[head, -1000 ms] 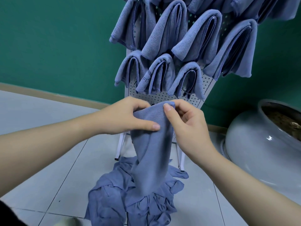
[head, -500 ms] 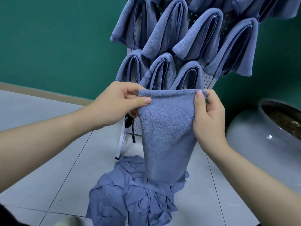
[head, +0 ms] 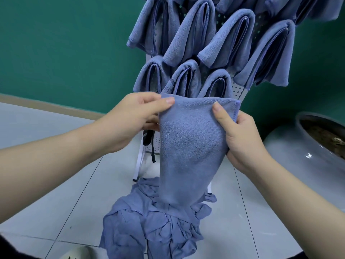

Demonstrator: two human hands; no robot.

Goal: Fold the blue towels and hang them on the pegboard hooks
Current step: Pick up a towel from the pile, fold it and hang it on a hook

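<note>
In the middle of the frame a person holds one blue towel [head: 188, 146] up by its top edge, in front of the lower part of the white pegboard [head: 237, 91]. The left hand [head: 134, 118] pinches the upper left corner between thumb and curled fingers, and the right hand [head: 240, 135] grips the right edge, thumb laid on the front of the cloth and fingers wrapped behind. The towel hangs down narrow, apparently doubled over, its lower end reaching the heap of loose towels [head: 158, 223] on the tiled floor at the bottom centre. Across the upper part of the frame the board already carries a good many folded towels [head: 194, 36], draped over hooks in at least two rows; the hooks themselves are mostly hidden by the cloth. I judge the job well advanced but not finished: this towel is not yet hung, and the heap below looks to hold several more. A large grey ceramic pot [head: 302, 156] stands at the right edge.
</note>
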